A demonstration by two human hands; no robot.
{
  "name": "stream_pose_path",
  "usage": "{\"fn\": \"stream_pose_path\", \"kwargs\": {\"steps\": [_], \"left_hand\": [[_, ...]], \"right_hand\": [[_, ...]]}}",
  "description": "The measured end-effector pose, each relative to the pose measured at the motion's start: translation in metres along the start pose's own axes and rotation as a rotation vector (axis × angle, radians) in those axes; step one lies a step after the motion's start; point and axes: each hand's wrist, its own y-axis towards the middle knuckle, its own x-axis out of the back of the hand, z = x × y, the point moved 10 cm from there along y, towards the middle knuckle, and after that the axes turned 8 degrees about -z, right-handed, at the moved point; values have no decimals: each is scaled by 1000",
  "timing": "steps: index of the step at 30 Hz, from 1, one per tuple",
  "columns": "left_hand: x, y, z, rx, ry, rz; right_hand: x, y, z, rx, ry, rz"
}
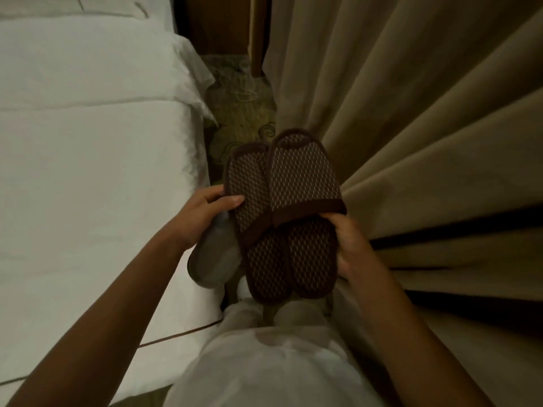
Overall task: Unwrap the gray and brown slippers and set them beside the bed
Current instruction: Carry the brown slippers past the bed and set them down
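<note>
Two brown slippers (289, 212) with a dotted weave lie side by side in front of me, toes pointing away, held above the floor between the bed and the curtain. My right hand (348, 245) grips the right edge of the right one. My left hand (202, 214) holds the left slipper's edge with the thumb on top. A gray slipper (216, 259) sits under the left hand, partly hidden by the brown pair. I see no wrapping on the brown slippers.
A white bed (88, 171) fills the left side. Tan curtains (411, 113) hang at the right. A narrow strip of patterned carpet (244, 107) runs between them, with a wooden nightstand base (217, 24) at its far end. My legs in light clothing are below.
</note>
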Motion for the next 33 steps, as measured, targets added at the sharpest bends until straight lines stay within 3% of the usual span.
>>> {"fn": "stream_pose_path", "kwargs": {"steps": [7, 13, 18, 27, 33], "left_hand": [[40, 46, 5, 24, 65, -244], [68, 94, 40, 2, 147, -559], [75, 141, 124, 63, 149, -629], [115, 234, 290, 157, 150, -722], [131, 341, 383, 82, 510, -753]], "right_hand": [[-51, 81, 11, -132, -81, 38], [-75, 166, 4, -187, -203, 94], [-65, 249, -38, -188, -357, 134], [-45, 421, -159, -144, -353, 14], [-13, 552, -252, -88, -146, -89]]}}
